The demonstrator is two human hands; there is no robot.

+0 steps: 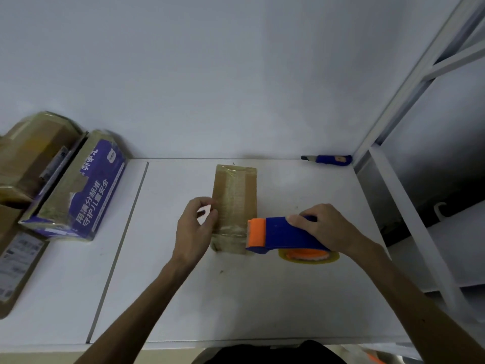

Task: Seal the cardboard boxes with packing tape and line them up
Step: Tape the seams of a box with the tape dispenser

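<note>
Small box (235, 206): middle of the worktop (262, 298), taped lengthwise.
Left hand (195, 227): curled fingers hold the small box's left side.
Right hand (328, 227): clamped round the tape dispenser (283, 236), at the box's near right corner.
Purple box (86, 195): left edge, print includes "守护儿童安全".

Printed in white Chinese characters on the purple face of the cardboard box (97, 195) at left, in two lines along its length: apparently 用满分标准 and 守护儿童安全. Near its far end, larger white characters, too smeared to read, beside a small white square logo, also illegible. On the flat box (13, 261) at the lower left edge, a grey-white shipping label with rows of print, too blurred to read. On the rear box (31, 156), a narrow label strip, unreadable. On the blue utility knife (330, 159), a small pale sticker, unreadable.
</note>
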